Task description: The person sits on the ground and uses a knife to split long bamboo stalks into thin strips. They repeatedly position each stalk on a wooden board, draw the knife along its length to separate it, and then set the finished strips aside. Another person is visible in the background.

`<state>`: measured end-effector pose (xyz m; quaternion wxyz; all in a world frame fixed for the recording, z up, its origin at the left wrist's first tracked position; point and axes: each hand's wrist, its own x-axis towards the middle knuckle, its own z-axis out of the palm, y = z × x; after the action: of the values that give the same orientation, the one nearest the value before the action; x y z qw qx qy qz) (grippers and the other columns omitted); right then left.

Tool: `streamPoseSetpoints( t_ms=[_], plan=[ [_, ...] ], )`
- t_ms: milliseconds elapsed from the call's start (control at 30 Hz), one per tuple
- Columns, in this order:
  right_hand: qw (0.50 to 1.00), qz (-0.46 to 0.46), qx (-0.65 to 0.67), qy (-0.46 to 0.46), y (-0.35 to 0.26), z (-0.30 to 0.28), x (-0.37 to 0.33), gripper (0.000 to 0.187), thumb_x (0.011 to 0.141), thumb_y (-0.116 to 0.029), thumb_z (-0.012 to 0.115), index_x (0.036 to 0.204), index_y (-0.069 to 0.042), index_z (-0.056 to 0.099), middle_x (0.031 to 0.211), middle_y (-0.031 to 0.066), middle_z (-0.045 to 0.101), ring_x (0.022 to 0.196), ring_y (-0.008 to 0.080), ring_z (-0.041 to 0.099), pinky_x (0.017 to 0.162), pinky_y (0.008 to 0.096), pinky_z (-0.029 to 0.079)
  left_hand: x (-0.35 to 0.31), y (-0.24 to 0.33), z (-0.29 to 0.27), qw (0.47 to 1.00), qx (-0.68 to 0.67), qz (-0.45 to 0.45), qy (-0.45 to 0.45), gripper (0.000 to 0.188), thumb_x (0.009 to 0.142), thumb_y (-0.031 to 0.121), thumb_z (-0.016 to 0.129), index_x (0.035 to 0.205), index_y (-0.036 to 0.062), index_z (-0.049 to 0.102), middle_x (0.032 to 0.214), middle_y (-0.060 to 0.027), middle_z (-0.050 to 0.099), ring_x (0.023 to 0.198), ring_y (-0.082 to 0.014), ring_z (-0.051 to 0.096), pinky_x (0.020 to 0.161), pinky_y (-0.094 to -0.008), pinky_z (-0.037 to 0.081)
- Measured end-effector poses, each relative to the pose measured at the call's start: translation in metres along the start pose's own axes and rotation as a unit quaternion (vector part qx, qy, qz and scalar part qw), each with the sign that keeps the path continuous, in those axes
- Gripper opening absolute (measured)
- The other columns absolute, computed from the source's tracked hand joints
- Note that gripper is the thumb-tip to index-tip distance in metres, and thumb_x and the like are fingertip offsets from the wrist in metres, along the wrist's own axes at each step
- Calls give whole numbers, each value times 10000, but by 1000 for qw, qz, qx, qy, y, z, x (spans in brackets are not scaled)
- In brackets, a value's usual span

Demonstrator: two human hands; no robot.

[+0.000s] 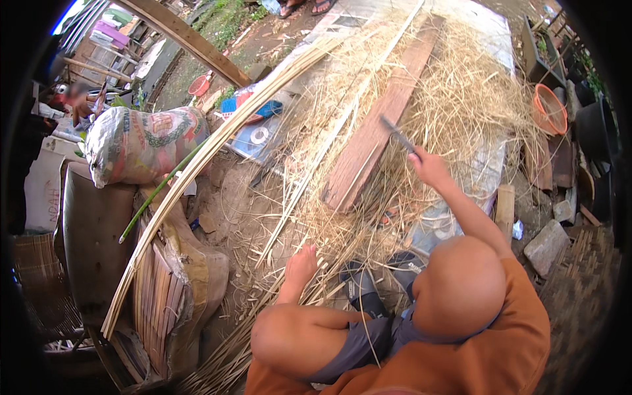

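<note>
My right hand [429, 168] is wrapped round the handle of a knife [397, 133], its dark narrow blade pointing up and left over a long brown wooden board [385, 118]. Curly pale bamboo shavings [454, 92] lie thickly around the board. Left of the board runs a long pale bamboo strip [329, 141], apart from my left hand. In front of my knees, my left hand [301, 266] is closed near the ends of several thin strips [322, 283]. What its fingers hold, if anything, is hidden.
At left, a bundle of long bamboo strips [197, 168] and a green stick [161, 191] lie near a stuffed sack [148, 141]. An orange basket [550, 108], dark pots [596, 131] and a stone block [546, 247] stand at right. Another person's feet [306, 6] show at the top.
</note>
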<state>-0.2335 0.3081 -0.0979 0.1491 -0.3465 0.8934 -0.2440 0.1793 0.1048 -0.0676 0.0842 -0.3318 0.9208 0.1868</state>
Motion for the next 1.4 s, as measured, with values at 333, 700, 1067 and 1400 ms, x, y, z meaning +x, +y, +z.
streamPoseSetpoints(
  t_ms=[333,700,1067,1400],
  plan=[
    [980,-145,-66,-121,-65,36,-45,488,1023,-502,419,1339,-151,544,792,134,682,717,274,684,647,448,559,-4,-23,5,991,-134,9,-21,411,1045,280,402,868,-38,592,851,-318,614,824,-520,582,722,-565,460],
    [965,-203,-48,-162,-77,35,-79,467,1011,-522,434,1372,-237,515,790,143,679,711,277,684,640,432,557,3,-15,12,987,-154,-8,-50,473,1058,326,352,860,-27,597,803,-296,621,781,-486,590,727,-527,463],
    [983,-95,22,-158,-68,12,-50,448,1014,-482,448,1335,-187,551,815,147,687,715,316,676,660,463,548,-13,-17,11,994,-108,-8,3,447,1050,330,374,882,-13,607,825,-293,621,809,-488,592,740,-547,458],
    [999,26,1,20,2,-2,9,402,996,-460,489,1203,-132,595,809,225,673,790,392,674,672,497,527,-15,-43,-7,933,-321,-82,-142,463,1051,335,436,772,14,620,628,-28,543,614,-121,492,607,-297,421]
  ],
)
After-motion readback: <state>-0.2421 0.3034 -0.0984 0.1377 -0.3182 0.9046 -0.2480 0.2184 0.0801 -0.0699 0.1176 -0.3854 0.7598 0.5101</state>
